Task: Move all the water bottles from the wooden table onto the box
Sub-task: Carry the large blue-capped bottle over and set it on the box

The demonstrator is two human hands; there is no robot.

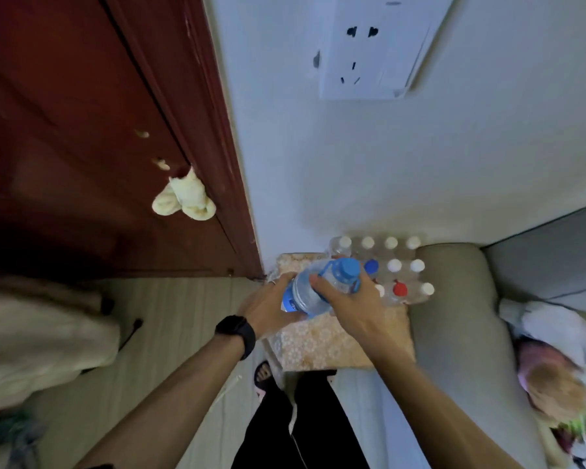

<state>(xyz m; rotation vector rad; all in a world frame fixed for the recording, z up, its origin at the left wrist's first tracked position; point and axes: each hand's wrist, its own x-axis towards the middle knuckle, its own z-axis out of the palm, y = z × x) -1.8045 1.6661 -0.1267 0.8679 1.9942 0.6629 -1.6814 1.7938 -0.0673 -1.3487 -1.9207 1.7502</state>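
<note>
A clear water bottle (322, 286) with a blue cap and blue label is held tilted over the box (322, 343), which has a pale floral-patterned top. My left hand (268, 308) grips the bottle's lower body, and my right hand (345, 304) holds it near the neck. Behind the held bottle, several water bottles (394, 265) stand upright in rows on the far part of the box, most with white caps, one with a blue cap and one with a red cap. The wooden table is not in view.
A dark red door (99, 130) with a pale cloth (183, 198) hanging on it stands at left. A white wall with a socket plate (369, 52) is behind the box. A grey sofa (471, 316) with clothes lies at right. My legs and a sandalled foot (264, 375) are below.
</note>
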